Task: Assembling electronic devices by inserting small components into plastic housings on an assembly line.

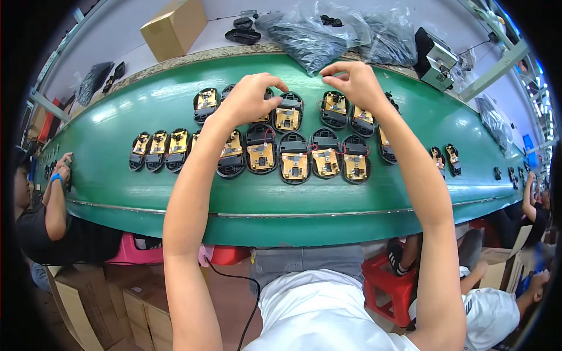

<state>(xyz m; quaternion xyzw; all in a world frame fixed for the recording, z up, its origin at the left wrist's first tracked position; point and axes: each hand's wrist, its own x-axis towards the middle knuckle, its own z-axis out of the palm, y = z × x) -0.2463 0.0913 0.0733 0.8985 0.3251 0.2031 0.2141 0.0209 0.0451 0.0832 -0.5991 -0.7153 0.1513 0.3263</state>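
On the green work surface [252, 196] lie two uneven rows of black oval casings with yellow circuit boards inside. My left hand [253, 96] is over the far row, thumb and fingers curved apart, beside one casing [288, 114]; nothing shows between them. Farther right, my right hand [351, 82] is raised above another casing [335, 110], its thumb and forefinger tips nearly together. Whatever they pinch, if anything, is too small to make out. In the near row, a casing [294, 159] has a thin red wire running beside it. My forearms cover several casings.
Clear plastic bags of dark parts [310, 41] lie along the back ledge, with a cardboard box [174, 29] at left and a metal-sided device [434, 61] at right. More casings [452, 159] lie farther right. Other people sit at both sides; a red stool [389, 281] stands below.
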